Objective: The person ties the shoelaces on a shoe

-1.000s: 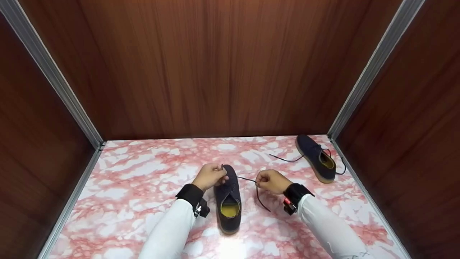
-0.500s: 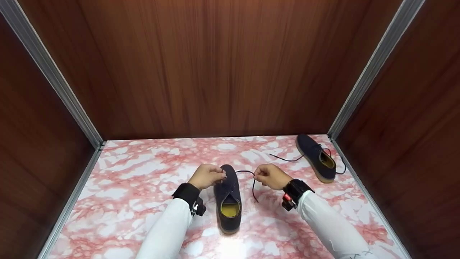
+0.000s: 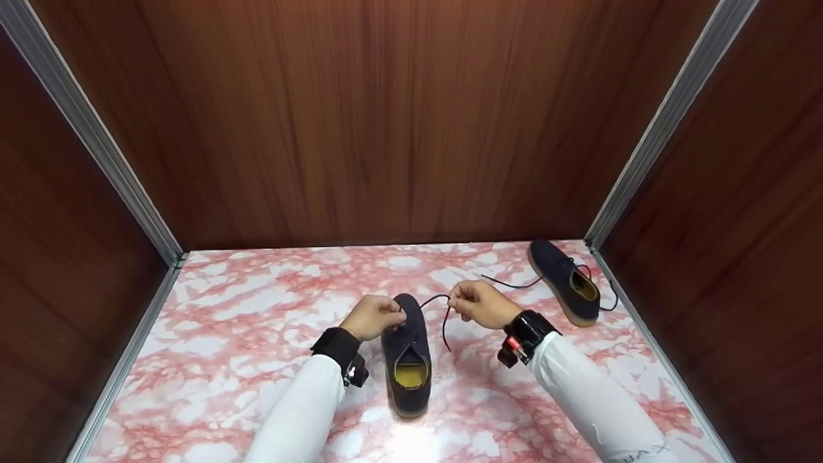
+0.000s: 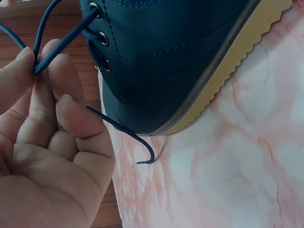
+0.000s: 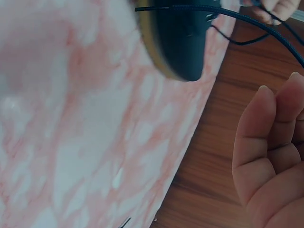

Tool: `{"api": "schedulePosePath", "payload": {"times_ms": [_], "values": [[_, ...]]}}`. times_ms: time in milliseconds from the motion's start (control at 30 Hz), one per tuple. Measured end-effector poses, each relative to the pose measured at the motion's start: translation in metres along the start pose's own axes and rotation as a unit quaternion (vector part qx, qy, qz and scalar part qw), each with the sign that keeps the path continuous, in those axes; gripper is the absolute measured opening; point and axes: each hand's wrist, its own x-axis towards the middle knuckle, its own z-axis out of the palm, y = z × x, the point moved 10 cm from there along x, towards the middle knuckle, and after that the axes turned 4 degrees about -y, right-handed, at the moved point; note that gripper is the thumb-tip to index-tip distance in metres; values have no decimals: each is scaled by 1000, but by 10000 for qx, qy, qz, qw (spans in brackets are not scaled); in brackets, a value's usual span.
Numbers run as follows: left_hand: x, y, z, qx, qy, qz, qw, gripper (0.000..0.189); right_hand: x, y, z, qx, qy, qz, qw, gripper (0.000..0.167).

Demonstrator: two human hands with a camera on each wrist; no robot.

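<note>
Right hand [image 3: 483, 303] has shifted far and slightly left over the last second, bringing the shoelace [image 3: 444, 328]'s dangling end in closer to the shoe. Navy lace-up shoe [image 3: 413, 350]: unmoved, near the middle of the surface [image 3: 257, 308], toe far, heel near. Right fingers pinch the lace just right of the toe; tail hangs below them. Left hand [image 3: 371, 317] sits over the shoe's left toe side, thumb and index pinching lace that runs from the metal eyelets [image 4: 103, 39]. Second navy shoe [image 3: 559, 276]: far right, laces loose, one end trailing left. Wood-grain panel [image 3: 386, 128] behind, at the far edge.
</note>
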Motion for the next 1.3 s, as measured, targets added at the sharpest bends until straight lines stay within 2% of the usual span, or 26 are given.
{"api": "schedulePosePath", "payload": {"times_ms": [100, 233, 367, 500, 833, 1000, 1167, 1300], "values": [[0, 1, 1, 243, 81, 91, 9996, 15, 2, -5, 1, 222, -49, 32, 9997, 16], [0, -1, 5, 139, 172, -23, 9998, 16, 6, -10, 5, 640, -84, 117, 9978, 14], [1, 0, 5, 90, 399, -52, 9991, 15, 8, -17, 7, 936, 18, 147, 9955, 14], [1, 2, 5, 152, 564, -14, 9983, 15, 10, -25, 5, 807, 292, 30, 9963, 16], [5, 1, 6, 308, 684, -44, 9972, 15, 15, -39, 3, 608, 922, -262, 9935, 15], [5, 1, 6, 294, 676, -69, 9973, 16, 16, -48, 3, 219, 1158, -544, 9915, 16], [6, -1, 7, 244, 641, -152, 9975, 15, 14, -61, 9, -581, 1204, -893, 9870, 9], [4, -3, 8, 194, 618, -169, 9978, 16, 11, -71, 16, -1361, 1149, -1158, 9772, 6]]}}
